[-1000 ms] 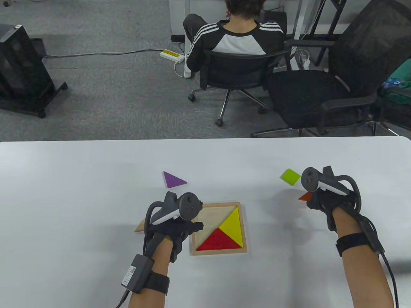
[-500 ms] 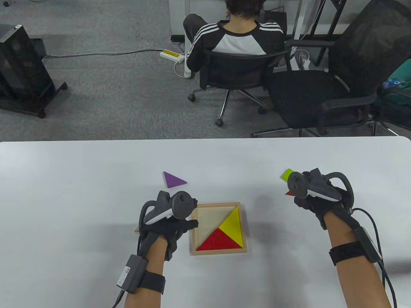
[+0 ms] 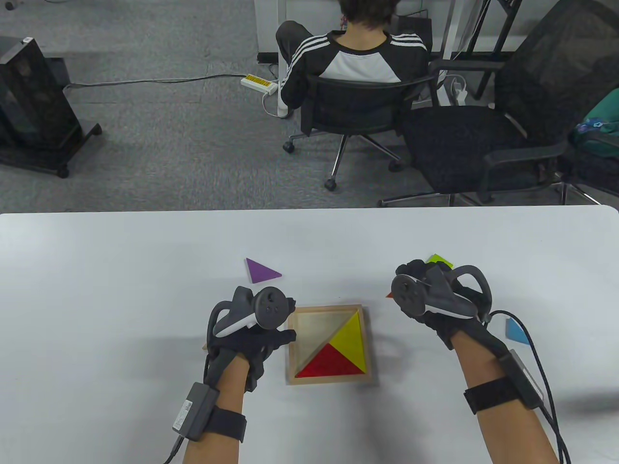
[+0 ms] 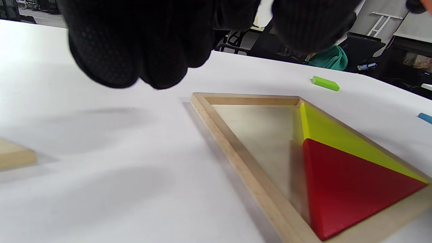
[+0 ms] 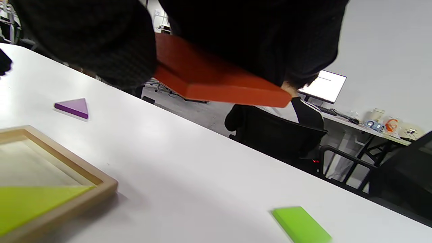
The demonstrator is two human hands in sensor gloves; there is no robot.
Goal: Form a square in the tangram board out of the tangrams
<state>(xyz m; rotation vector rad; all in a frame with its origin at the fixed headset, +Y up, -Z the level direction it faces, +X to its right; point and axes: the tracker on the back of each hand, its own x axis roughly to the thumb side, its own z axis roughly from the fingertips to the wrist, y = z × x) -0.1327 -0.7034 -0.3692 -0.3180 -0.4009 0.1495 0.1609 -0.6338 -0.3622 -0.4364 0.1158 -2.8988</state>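
Note:
The wooden tangram board point(image 3: 330, 380) lies near the table's front, with a yellow triangle point(image 3: 351, 338) and a red triangle point(image 3: 330, 362) filling its right and lower parts. My right hand point(image 3: 410, 275) hovers just right of the board's far corner and grips an orange piece point(image 5: 216, 77) from above; only its tip point(image 3: 389, 294) shows in the table view. My left hand point(image 3: 276, 338) rests at the board's left rim point(image 4: 229, 135), fingers point(image 4: 135, 50) loosely curled and holding nothing. A purple triangle point(image 3: 261, 270) lies beyond the board.
A green square point(image 3: 439, 260) lies behind my right hand, and a blue piece point(image 3: 516, 331) sits to its right. A wood-coloured piece point(image 4: 13, 157) lies left of my left hand. Beyond the table's far edge a person sits on an office chair.
My right hand has carried the orange piece leftward towards the board, uncovering the blue piece. My left hand has drifted slightly left along the board's rim.

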